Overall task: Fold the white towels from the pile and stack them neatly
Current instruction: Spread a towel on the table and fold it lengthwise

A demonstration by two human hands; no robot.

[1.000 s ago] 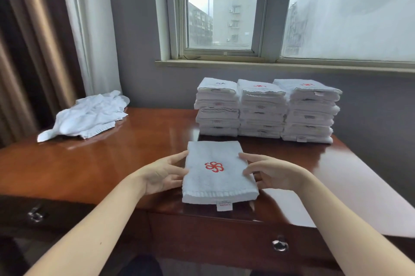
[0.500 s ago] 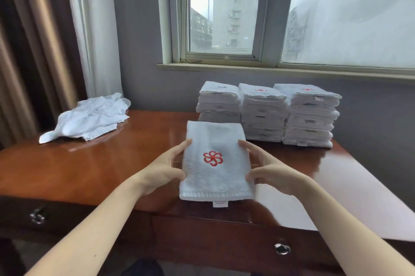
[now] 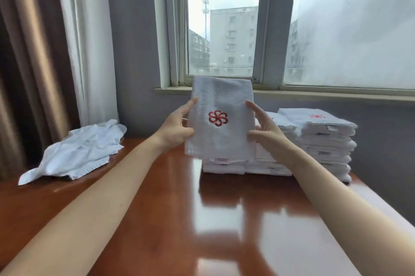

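While both hands [image 3: 177, 129] [image 3: 267, 134] grip the folded towel [image 3: 221, 138], it hides most of the left stack [image 3: 224, 168].

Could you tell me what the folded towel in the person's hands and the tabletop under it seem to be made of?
The folded towel looks like white terry cotton: a nubby, matte weave, with a red stitched flower emblem. The tabletop looks like reddish-brown wood, or possibly veneer, under glossy lacquer, since it mirrors the window light.

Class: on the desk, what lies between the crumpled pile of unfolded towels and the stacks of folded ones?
In the head view, only bare polished desk lies between the crumpled pile and the folded stacks; the person's left forearm reaches across above that stretch.
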